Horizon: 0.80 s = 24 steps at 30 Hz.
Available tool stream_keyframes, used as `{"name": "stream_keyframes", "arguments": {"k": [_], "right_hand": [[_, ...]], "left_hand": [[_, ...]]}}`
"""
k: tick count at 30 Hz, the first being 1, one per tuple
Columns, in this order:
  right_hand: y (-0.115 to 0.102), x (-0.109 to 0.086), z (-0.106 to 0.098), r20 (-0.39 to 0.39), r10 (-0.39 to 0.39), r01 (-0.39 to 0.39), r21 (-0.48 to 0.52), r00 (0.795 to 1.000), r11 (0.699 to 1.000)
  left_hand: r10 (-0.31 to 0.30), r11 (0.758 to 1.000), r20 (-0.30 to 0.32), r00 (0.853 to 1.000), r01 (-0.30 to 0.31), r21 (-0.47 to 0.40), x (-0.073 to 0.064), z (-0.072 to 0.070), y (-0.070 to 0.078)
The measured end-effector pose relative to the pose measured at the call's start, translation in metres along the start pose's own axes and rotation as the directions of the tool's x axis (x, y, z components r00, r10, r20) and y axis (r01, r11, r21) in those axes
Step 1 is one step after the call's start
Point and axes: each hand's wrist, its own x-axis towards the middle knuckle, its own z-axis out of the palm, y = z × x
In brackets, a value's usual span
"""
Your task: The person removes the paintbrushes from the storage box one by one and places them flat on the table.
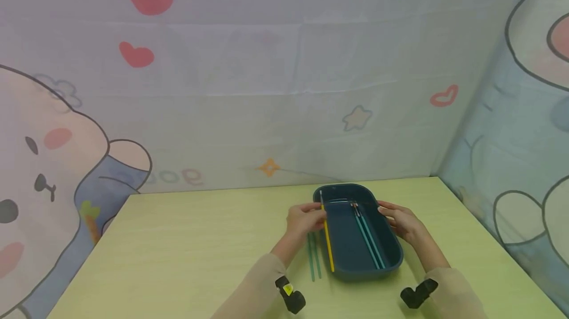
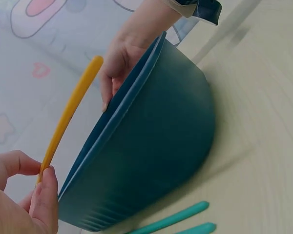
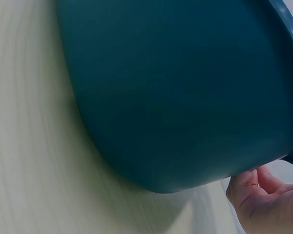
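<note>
My left hand (image 1: 304,219) pinches a yellow paintbrush (image 1: 328,240) between thumb and fingers, over the left edge of a dark teal plastic bin (image 1: 351,255). In the left wrist view its yellow handle (image 2: 71,109) slants up beside the bin's rim. My right hand (image 1: 404,222) grips the bin's right rim, with fingers over the edge, and in the right wrist view the same hand (image 3: 268,200) shows against the outer wall. Inside the bin lie two teal paintbrushes (image 1: 368,237), side by side. Two more teal sticks (image 1: 313,257) lie on the table, left of the bin.
The bin stands on a pale yellow-green table (image 1: 178,250), toward its right side. A cloth backdrop (image 1: 266,87) with printed hearts and cartoon figures hangs behind the table and along its right side. Small black devices (image 1: 291,297) are strapped to both wrists.
</note>
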Motion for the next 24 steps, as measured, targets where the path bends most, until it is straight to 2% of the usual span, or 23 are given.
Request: {"name": "stream_keyframes", "arguments": {"k": [7, 24], "right_hand": [[0.000, -0.002, 0.001, 0.006, -0.003, 0.003, -0.022, 1.000, 1.000], [0.002, 0.000, -0.001, 0.016, -0.006, 0.006, -0.021, 1.000, 1.000]], "left_hand": [[-0.014, 0.999, 0.012, 1.000, 0.015, -0.029, -0.002, -0.010, -0.004], [-0.021, 0.996, -0.008, 1.000, 0.020, -0.083, -0.003, -0.032, -0.016]]}}
